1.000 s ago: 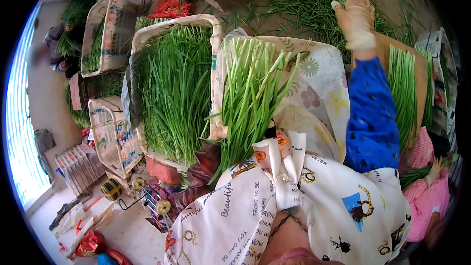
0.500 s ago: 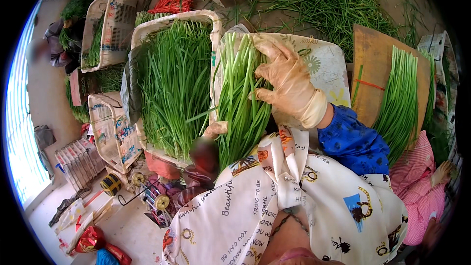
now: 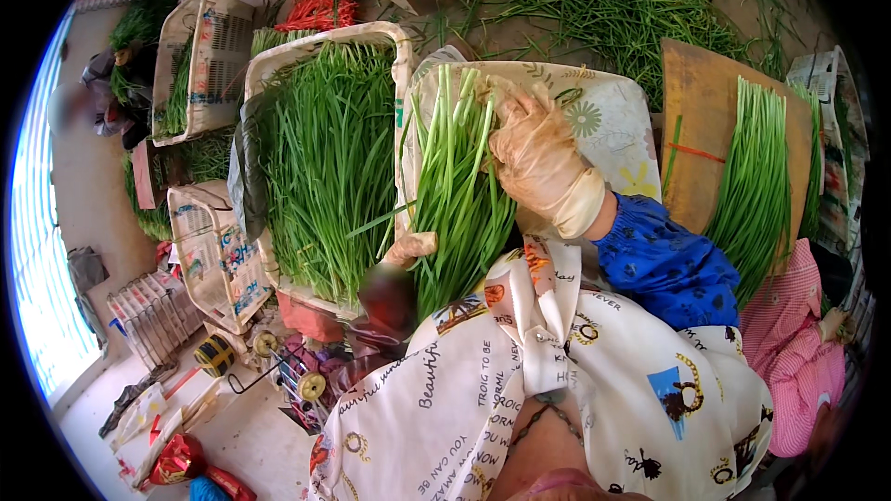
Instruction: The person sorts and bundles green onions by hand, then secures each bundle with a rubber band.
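Observation:
A loose bunch of garlic chives [image 3: 452,213] stands in front of my chest, pale stem ends pointing away and green leaves toward me. At its lower left edge, my left hand [image 3: 410,249] grips it; only a gloved part shows, the rest being behind the leaves. Along the bunch's upper right side is my right hand [image 3: 546,162], in a stained, creased cream glove below which comes a blue sleeve. Its fingers are bent and drawn together against the stems; their tips are hidden, as is whatever they pinch. Under the stems lies a pale flower-patterned board [image 3: 603,121].
A white crate [image 3: 408,83] packed with chives [image 3: 329,167] stands at left. To the right, more chives [image 3: 756,176] lie on a brown board [image 3: 687,111] beside a person in pink checks [image 3: 789,353]. Loose greens [image 3: 622,9] cover the floor ahead; red ties [image 3: 318,5] lie far left.
My right hand's spread fingers have come off the top of the stems and drawn together at the bunch's right edge. The left hand still holds the bunch.

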Motion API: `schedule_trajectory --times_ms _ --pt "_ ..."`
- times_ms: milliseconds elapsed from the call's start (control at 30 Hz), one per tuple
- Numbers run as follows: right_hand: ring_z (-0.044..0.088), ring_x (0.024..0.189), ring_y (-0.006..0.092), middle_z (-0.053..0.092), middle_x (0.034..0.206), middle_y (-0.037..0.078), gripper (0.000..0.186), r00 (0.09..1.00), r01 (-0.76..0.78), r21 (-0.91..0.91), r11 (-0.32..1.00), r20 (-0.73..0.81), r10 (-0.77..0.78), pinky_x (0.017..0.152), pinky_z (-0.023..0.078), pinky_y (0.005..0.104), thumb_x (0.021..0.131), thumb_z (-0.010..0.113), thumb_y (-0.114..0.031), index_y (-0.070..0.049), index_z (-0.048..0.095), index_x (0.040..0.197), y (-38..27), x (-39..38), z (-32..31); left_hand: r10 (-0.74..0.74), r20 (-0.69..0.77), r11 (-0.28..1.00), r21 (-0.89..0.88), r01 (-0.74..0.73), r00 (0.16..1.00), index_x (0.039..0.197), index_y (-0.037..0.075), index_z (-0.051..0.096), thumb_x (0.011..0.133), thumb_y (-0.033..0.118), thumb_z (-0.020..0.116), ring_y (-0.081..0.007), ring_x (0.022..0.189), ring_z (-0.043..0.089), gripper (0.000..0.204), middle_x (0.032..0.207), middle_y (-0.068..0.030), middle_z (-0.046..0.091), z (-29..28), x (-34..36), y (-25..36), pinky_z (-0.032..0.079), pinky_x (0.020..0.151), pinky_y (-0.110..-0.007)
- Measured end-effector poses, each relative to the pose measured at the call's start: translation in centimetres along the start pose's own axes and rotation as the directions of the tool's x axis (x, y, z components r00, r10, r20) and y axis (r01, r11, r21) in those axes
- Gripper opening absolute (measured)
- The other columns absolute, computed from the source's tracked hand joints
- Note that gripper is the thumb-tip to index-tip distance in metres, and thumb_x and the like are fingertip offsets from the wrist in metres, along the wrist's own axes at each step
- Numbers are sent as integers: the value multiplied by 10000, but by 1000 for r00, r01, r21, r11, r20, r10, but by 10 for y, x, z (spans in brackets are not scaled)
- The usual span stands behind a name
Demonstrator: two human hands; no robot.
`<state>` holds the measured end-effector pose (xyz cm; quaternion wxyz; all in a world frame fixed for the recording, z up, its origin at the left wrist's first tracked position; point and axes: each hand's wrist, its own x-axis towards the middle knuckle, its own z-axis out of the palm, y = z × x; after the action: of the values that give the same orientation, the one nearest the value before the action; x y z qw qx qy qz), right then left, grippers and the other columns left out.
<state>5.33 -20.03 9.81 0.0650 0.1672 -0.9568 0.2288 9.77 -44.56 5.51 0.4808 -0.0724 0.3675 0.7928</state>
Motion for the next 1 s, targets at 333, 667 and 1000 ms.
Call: schedule_trajectory --times_ms 333,667,1000 --pt "589 551 254 584 779 113 151 986 -167 -132 977 -31 164 445 482 363 771 491 -105 -44 549 897 19 7 9 -32 22 999 -1 32 999 1332 -2 210 692 224 596 -252 1090 447 780 1243 -157 418 -5 0 -1 367 899 -345" --pt "574 874 257 594 917 126 177 973 -172 -419 892 -215 87 761 474 332 834 440 -70 -73 542 980 259 52 -62 -96 126 995 -5 97 987 1329 -10 212 693 184 605 -257 1080 457 772 1235 -159 429 -1 18 3 370 893 -342" --pt "268 1269 248 362 1339 81 279 984 176 120 977 -40 -173 1052 151 440 819 538 -323 -101 643 951 24 29 -56 -63 105 994 -86 72 992 1327 -17 214 693 145 613 -261 1070 467 766 1226 -161 439 -10 5 -2 374 887 -339"
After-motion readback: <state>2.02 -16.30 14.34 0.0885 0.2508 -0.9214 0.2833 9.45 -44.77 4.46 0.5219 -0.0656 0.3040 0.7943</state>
